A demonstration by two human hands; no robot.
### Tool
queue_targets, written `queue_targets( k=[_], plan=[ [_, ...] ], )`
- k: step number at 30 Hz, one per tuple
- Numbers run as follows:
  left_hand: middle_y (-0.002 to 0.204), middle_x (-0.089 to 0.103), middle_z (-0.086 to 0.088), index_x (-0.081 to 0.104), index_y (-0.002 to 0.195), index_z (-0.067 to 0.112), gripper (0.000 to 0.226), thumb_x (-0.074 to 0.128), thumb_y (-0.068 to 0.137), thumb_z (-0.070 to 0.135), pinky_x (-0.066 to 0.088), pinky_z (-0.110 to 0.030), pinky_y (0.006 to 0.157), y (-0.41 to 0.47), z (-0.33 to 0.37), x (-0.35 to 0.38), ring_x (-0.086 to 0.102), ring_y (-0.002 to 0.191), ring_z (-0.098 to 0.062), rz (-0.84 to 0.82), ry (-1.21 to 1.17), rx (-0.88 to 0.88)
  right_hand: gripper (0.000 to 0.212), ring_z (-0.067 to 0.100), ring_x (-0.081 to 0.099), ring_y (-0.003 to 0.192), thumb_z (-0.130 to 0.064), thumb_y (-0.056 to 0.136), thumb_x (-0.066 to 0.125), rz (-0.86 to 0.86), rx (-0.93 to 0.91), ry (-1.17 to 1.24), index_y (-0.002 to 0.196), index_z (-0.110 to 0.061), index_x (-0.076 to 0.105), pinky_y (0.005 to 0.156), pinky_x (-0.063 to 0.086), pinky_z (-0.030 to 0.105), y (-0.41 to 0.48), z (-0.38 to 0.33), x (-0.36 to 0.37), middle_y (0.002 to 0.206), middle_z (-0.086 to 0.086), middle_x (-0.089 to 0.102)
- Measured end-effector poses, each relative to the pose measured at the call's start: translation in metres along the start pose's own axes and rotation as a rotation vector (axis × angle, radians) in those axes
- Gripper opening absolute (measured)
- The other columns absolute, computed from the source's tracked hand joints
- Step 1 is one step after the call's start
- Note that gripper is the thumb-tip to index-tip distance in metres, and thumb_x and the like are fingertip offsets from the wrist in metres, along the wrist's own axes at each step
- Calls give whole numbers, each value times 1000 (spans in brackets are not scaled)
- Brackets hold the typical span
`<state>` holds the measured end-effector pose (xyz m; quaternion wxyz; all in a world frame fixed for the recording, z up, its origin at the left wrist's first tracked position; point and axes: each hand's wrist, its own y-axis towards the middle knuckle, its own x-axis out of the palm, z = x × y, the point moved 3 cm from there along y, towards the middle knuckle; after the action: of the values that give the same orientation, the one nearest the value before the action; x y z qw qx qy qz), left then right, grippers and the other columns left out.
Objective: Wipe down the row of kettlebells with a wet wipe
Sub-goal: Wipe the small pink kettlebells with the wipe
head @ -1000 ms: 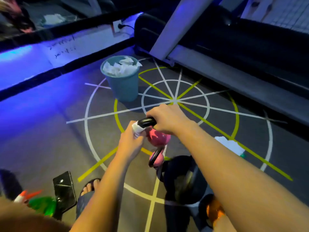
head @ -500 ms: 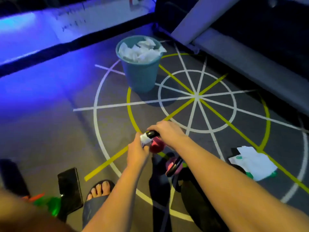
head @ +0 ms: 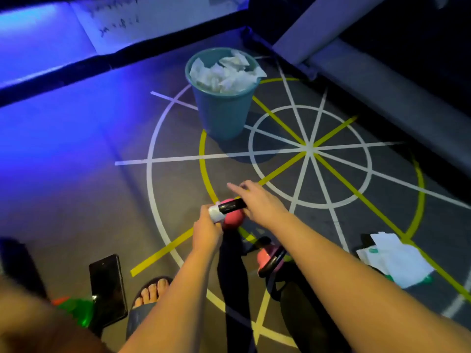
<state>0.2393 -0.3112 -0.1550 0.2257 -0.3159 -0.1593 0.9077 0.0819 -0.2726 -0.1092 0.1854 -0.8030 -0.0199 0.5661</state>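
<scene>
Step in hand: wiping the handle [head: 233,205] of the pink kettlebell [head: 234,218], the farthest one from you, sitting at the yellow ring line [head: 202,159]. Handle is on top, long axis left-right, right end slightly higher. Your left hand [head: 207,233] grips the wet wipe [head: 216,213] round the handle's left end. Your right hand [head: 260,202] is at the right end, fingers stretched out, holding nothing. Next, likely: steady the bell, slide the wipe along the bar, then over the body.

pink kettlebell [head: 233,220], white wet wipe [head: 215,213] wrapping its black handle [head: 233,205]

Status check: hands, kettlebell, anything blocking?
Left hand pinches wet wipe round pink kettlebell handle. Right hand, fingers straight, over handle's other end. Nothing blocking.
</scene>
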Motion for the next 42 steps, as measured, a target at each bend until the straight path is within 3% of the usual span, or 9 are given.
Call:
queue_targets(
  k=[3, 8, 11, 14, 17, 26, 33, 37, 42],
  plan=[
    [114, 67, -20, 52, 130, 13, 32, 56, 101, 26, 41, -35, 74, 3, -15, -2, 62, 109, -41, 9, -2, -99, 73, 30, 41, 135, -13, 92, 59, -7, 166, 57, 156, -22, 25, 106, 43, 44, -15, 24, -11, 149, 7, 37],
    [114, 70, -18, 64, 125, 13, 34, 66, 93, 24, 47, -38, 80, 8, -32, -14, 63, 107, -40, 7, 73, -137, 57, 32, 53, 127, -11, 91, 60, -495, 184, -117, 145, -22, 47, 103, 47, 42, -66, 43, 12, 139, 11, 53],
    [111, 71, -20, 68, 117, 4, 32, 68, 92, 24, 48, -38, 77, 0, -29, -16, 64, 106, -42, 3, 93, -153, 54, 30, 58, 116, -15, 85, 70, -571, 129, -180, 136, -23, 55, 95, 49, 37, -84, 43, 26, 126, 9, 61],
    [96, 74, -19, 72, 101, 6, 38, 74, 75, 33, 52, -40, 69, -16, -29, -9, 69, 95, -41, -68, 52, -191, 37, 28, 62, 103, -35, 79, 76, -497, 107, -279, 113, -24, 65, 86, 54, 39, -89, 41, 33, 109, 5, 64],
    [85, 75, -12, 74, 93, 17, 44, 66, 60, 46, 53, -41, 65, -27, -36, 3, 72, 82, -35, -114, 9, -115, 32, 28, 63, 106, -40, 84, 71, -449, 107, -330, 112, -25, 64, 86, 54, 40, -94, 39, 40, 111, 4, 64],
    [85, 75, -4, 71, 95, 21, 26, 55, 76, 24, 58, -37, 71, -81, 27, -20, 72, 82, -24, -97, -82, 81, 42, 31, 64, 109, -49, 86, 66, -353, 81, -431, 117, -22, 62, 81, 49, 38, -117, 18, 23, 115, 6, 65],
    [86, 68, 3, 65, 86, 34, 13, 54, 92, 32, 49, -38, 71, -146, 140, -37, 64, 86, -26, -41, -59, 342, 19, 30, 64, 105, -32, 97, 51, -13, 99, -390, 115, -26, 55, 73, 44, 38, -190, 9, -101, 113, 3, 65],
    [80, 63, 8, 59, 80, 29, 12, 58, 91, 33, 40, -33, 62, -186, 185, -22, 55, 75, -12, -95, -134, 450, 18, 34, 62, 103, -35, 96, 54, 147, 202, -268, 111, -25, 53, 70, 41, 36, -238, 22, -143, 111, 6, 63],
    [93, 70, 5, 64, 94, 28, 13, 54, 97, 37, 47, -34, 76, -233, 199, 15, 64, 94, -17, -206, -117, 637, 15, 39, 63, 97, -25, 93, 52, 270, 306, -97, 105, -16, 55, 73, 49, 41, -295, 33, -146, 107, 14, 65]
  ],
)
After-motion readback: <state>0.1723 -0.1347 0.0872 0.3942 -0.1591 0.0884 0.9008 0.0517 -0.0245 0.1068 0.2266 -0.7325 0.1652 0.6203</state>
